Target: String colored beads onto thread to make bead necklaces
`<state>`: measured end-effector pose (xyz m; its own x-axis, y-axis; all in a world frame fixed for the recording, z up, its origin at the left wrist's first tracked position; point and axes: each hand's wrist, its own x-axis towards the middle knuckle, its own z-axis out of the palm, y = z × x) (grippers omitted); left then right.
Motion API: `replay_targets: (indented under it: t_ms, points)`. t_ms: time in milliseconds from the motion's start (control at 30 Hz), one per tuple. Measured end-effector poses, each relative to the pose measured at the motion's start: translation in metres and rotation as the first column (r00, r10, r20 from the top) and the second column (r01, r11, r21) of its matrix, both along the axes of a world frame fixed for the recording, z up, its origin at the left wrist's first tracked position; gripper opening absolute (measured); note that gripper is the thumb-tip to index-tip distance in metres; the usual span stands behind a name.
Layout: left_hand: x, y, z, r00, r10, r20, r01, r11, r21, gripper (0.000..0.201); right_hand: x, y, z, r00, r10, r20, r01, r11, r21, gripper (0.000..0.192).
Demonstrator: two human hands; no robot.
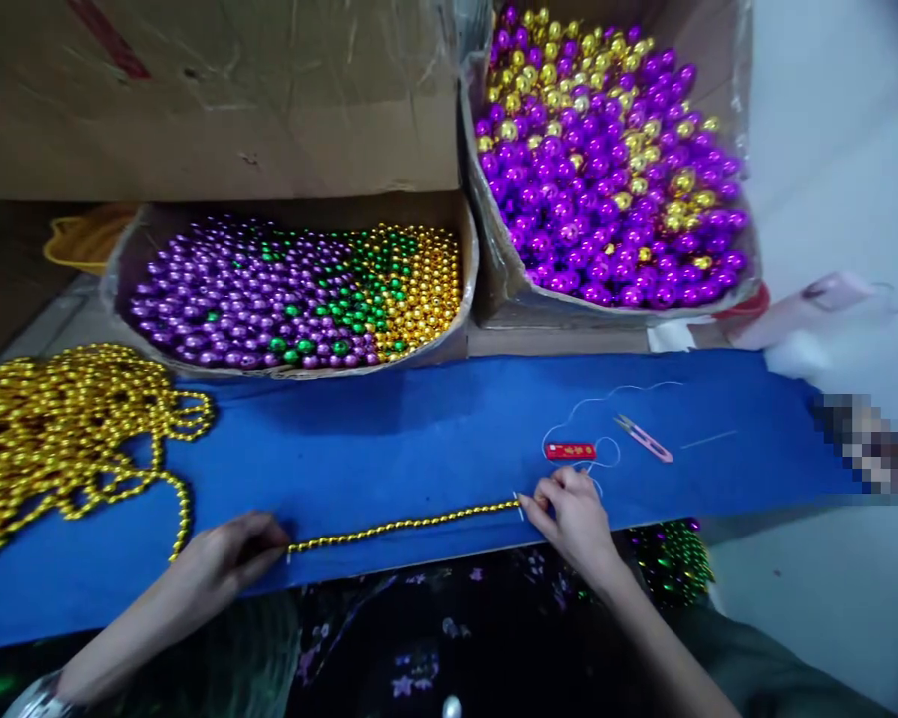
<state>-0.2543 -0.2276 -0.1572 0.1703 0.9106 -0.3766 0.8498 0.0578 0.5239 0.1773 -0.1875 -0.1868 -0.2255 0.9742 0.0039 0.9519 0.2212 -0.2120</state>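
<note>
Workshop, as indicated by cartons [488, 274] of beads [591, 170] along the far edge of the worktop [389, 449], and snips [646, 440] toward its right end.

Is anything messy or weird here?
The pale thread lies in loose loops by the small red thing, and the gold strands on the left look tangled. The held bead string looks neat.

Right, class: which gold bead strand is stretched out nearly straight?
The single strand held between the left hand and the right hand. The other gold strands, heaped at far left, loop and curl instead.
</note>
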Motion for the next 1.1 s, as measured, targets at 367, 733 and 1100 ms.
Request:
replay_targets:
  t_ms: [367,733,1100]
  points:
    - [0.017,0.020,0.015,0.972,-0.066,-0.224,0.088,0.992,0.086,0.027,0.004,0.023,0.022,0.999,0.013,0.030,-0.015,0.997,0.077,0.035]
    - [0.059,0.104,0.032,0.982,-0.056,-0.181,0.096,0.970,0.222,0.022,-0.011,0.125,0.048,0.997,-0.080,0.018,0.075,0.980,0.184,0.019]
    - [0.033,0.095,0.042,0.975,-0.092,0.204,0.060,0.986,0.154,0.030,-0.174,0.098,0.036,0.747,0.644,-0.161,-0.652,0.758,0.009,0.022]
